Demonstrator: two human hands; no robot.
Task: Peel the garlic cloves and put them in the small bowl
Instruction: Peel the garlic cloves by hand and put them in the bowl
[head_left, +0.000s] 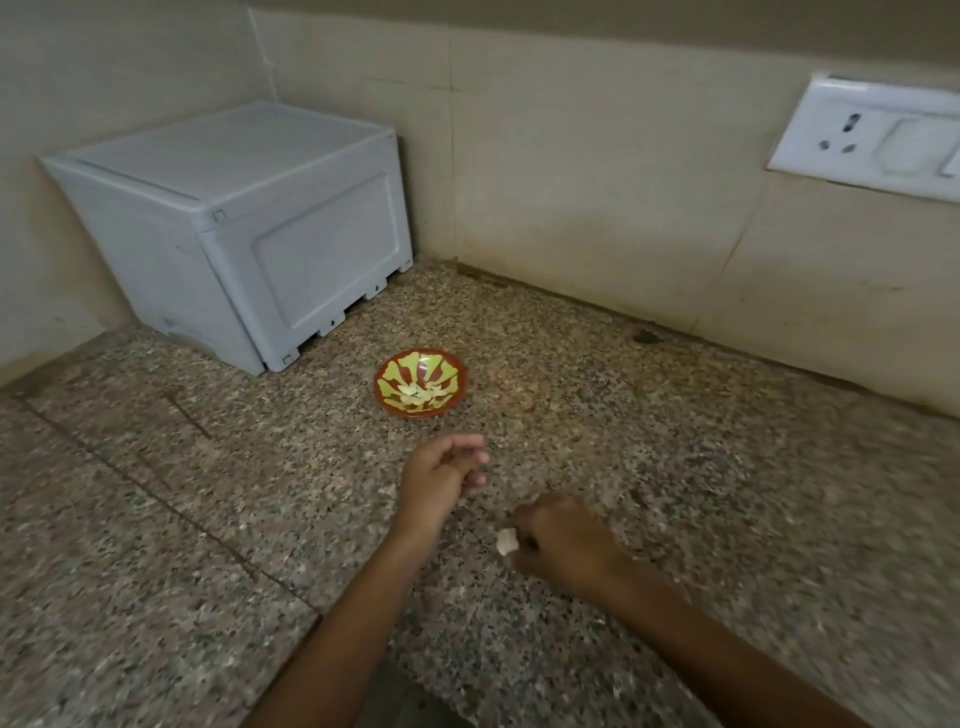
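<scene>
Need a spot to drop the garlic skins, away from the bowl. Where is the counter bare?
Bare granite counter runs wide to the right of the small bowl, up to the wall under the socket. More lies at left, in front of the white box. It is crowded just below the bowl, around the left hand and the right hand holding a garlic clove.

right hand (563, 540) pinches garlic clove (507, 540) | left hand (441, 478) loosely curled, empty | small bowl (420, 382) beyond

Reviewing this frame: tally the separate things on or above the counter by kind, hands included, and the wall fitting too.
Hands: 2, left hand and right hand
Garlic cloves: 1, the garlic clove held by the right hand
Bowls: 1, small bowl
Boxes: 1, white plastic box
Wall sockets: 1, socket plate
Total: 6
</scene>
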